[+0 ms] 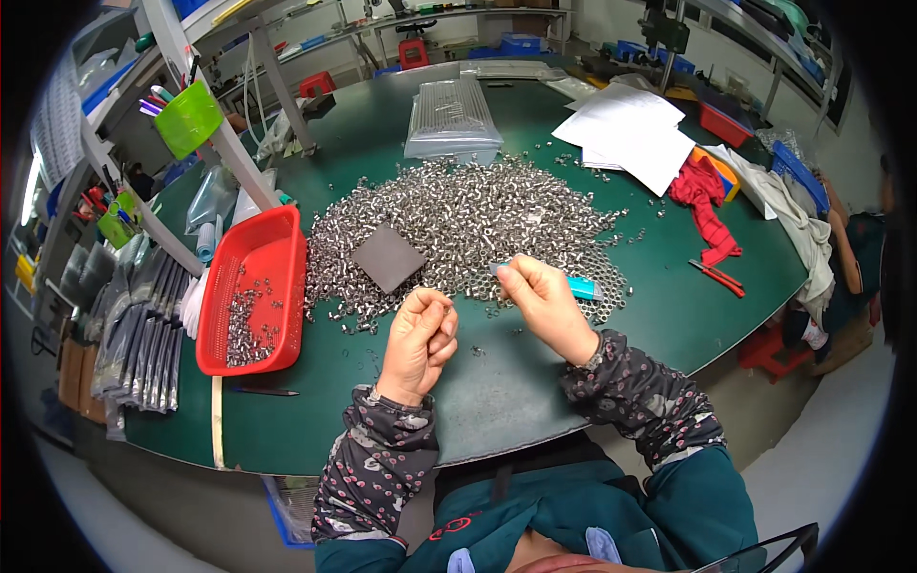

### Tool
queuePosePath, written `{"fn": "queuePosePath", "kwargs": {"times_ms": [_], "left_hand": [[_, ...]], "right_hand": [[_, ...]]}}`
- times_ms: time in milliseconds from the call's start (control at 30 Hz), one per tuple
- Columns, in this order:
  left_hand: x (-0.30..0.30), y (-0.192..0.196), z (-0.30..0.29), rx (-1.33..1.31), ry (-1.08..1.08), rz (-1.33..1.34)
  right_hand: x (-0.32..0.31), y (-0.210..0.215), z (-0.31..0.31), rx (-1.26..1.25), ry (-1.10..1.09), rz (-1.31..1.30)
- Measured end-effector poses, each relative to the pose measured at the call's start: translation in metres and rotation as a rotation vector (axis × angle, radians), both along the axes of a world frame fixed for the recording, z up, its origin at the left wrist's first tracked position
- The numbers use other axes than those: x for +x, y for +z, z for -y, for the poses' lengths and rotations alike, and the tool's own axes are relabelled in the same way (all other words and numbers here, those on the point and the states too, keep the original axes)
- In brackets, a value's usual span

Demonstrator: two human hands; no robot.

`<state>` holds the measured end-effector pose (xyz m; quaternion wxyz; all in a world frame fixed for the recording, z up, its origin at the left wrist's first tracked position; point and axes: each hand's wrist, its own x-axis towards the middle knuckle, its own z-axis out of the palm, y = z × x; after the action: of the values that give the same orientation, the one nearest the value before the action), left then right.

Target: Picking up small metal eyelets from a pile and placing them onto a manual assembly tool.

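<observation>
left hand perhaps pinching a nut, right hand

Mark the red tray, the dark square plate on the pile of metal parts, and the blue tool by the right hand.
red tray (287,232): head view, on its bare upper floor.
dark square plate (388,256): head view, on the middle of its flat face.
blue tool (583,286): head view, on the blue body past the fingers.
</observation>
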<state>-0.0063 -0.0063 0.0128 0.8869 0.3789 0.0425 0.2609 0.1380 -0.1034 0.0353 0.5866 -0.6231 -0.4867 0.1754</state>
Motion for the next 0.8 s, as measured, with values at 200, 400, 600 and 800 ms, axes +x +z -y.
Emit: {"fn": "queuePosePath", "kwargs": {"times_ms": [200, 400, 600, 800], "left_hand": [[0.006, -0.003, -0.001, -0.023, 0.027, -0.094], [0.009, -0.011, -0.006, -0.045, -0.023, -0.108], [0.010, -0.012, -0.001, 0.018, -0.080, -0.168], [0.008, -0.016, -0.006, -0.079, 0.013, -0.158]], "right_hand": [[-0.006, -0.005, -0.008, 0.143, 0.055, 0.115], [-0.007, -0.019, -0.009, -0.012, 0.155, -0.130], [-0.002, -0.019, -0.011, 0.008, 0.235, -0.304], [0.002, -0.015, -0.002, 0.030, 0.091, -0.180]]}}
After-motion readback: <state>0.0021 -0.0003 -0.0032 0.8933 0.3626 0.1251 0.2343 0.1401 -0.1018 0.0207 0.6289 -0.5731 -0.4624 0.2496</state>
